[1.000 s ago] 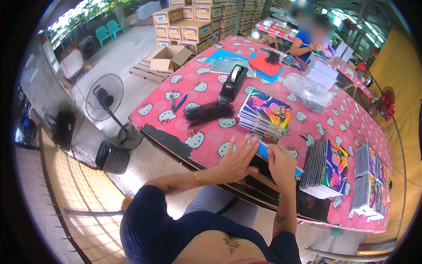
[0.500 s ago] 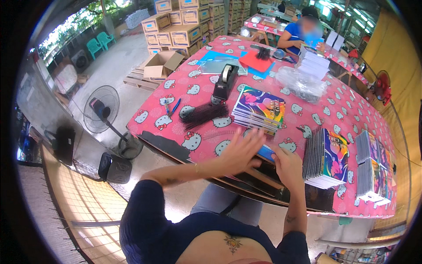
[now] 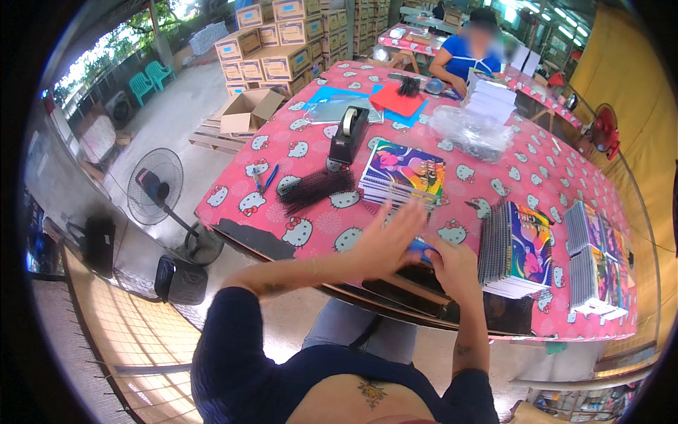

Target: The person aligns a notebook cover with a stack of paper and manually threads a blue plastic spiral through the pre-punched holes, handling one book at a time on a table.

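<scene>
Head view, left to right. Standing fan [image 3: 159,189] on the floor beside the table. Pink patterned table [image 3: 311,233]: two blue pens [image 3: 263,179] near its left edge; bundle of black spiral binding combs [image 3: 314,189]; black tape dispenser [image 3: 349,136] behind it. Stack of colourful notebooks [image 3: 402,174], flat, mid-table. Left hand [image 3: 387,240]: open, fingers spread, palm laid over a blue-edged item [image 3: 422,250] at the near table edge; grips nothing. Right hand [image 3: 452,267]: curled against the same item from the right; whether it pinches it cannot be told, most of the item being hidden. Spiral-bound notebooks [image 3: 514,247], stacked just right of the hands; further bound stacks [image 3: 597,265] at the far right. Clear plastic bag [image 3: 472,131] and white stack [image 3: 494,97] farther back. Judgement: many pieces appear already bound; the flat stack appears left to do; one piece in hand.
</scene>
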The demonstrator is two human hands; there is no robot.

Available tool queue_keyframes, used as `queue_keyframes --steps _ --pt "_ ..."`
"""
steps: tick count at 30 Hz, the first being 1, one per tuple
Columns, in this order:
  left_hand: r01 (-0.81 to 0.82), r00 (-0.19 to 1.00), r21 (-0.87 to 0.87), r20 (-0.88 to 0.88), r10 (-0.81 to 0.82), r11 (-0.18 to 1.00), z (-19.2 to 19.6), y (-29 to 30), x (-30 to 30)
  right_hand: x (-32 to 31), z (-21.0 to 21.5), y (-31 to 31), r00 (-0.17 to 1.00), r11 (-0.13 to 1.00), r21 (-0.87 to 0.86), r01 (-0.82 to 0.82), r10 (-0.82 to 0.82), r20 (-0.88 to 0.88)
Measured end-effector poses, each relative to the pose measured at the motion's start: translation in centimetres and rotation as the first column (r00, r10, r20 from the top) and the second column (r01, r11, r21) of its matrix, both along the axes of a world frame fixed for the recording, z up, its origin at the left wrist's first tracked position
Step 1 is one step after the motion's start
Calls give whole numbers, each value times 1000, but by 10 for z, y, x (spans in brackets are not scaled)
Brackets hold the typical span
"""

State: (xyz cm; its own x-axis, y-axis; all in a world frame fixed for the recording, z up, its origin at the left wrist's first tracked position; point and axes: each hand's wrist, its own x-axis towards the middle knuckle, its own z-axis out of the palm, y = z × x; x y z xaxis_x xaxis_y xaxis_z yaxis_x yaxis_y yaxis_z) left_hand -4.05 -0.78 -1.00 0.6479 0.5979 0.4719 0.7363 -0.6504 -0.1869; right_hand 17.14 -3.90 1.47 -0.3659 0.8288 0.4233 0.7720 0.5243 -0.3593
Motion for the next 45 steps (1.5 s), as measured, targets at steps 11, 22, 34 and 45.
queue_keyframes --steps 11,22,34,45 --pt "215 974 -123 106 -202 969 -36 -32 5 -1 -5 -5 994 994 18 104 -104 -35" --pt "241 967 -311 159 -200 919 16 -17 15 49 -32 -23 729 991 -131 -23 -73 -681" --pt "16 999 10 41 -16 1000 5 -14 36 17 -72 -14 556 982 -190 25 -171 -813" --pt "224 974 -68 -8 -225 972 -5 -12 29 31 -70 -14 421 904 -261 -339 -102 -901"
